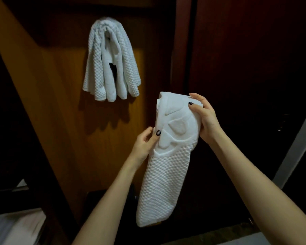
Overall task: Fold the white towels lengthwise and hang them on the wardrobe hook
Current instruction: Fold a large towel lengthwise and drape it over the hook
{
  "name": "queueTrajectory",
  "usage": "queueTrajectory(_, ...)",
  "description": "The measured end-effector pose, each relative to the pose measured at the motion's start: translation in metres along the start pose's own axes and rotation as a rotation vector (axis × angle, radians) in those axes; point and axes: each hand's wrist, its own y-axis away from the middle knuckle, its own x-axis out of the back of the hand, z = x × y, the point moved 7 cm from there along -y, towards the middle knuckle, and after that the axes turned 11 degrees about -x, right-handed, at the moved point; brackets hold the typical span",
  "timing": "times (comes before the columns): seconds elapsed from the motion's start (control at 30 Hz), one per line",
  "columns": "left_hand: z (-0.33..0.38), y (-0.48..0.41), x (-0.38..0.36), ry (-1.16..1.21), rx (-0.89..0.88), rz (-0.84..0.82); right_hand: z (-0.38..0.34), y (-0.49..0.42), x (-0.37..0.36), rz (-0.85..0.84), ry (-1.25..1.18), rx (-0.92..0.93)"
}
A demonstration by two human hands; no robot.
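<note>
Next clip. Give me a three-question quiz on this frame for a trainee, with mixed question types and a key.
1. True or false: the left hand hangs free while the right hand alone holds the folded towel.
2. Multiple choice: where are the hanging towels relative to the folded towel? A) up and to the left, B) directly below, C) to the right.
3. Short answer: which way does the folded towel's free end point?

Key: 1 false, since both hands grip it; 2 A; 3 down.
</note>
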Motion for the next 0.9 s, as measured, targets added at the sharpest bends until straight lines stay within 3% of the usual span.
queueTrajectory(0.17, -0.007, 0.003, -0.011, -0.040, 0.113, -0.030, -0.012, -0.005, 0.008, -0.021, -0.036, -0.003)
queueTrajectory(0.4, 0.000, -0.004, -0.026, 0.005, 0.032, -0.028, -0.026, -0.010, 0.034, -0.019, -0.036, 0.012)
queueTrajectory(0.73, 0.013, -0.014, -0.029, -0.290, -0.111, 0.059, -0.017, -0.015, 0.066, -0.068, -0.118, -0.026)
queueTrajectory(0.8, 0.019, -0.017, -0.032, -0.281, -0.157, 0.012, -0.013, -0.015, 0.066, -0.117, -0.025, -0.040)
queueTrajectory(0.9, 0.015, -0.016, -0.035, -0.290, -0.157, -0.087, -0.010, -0.012, 0.062, -0.153, 0.389, -0.033)
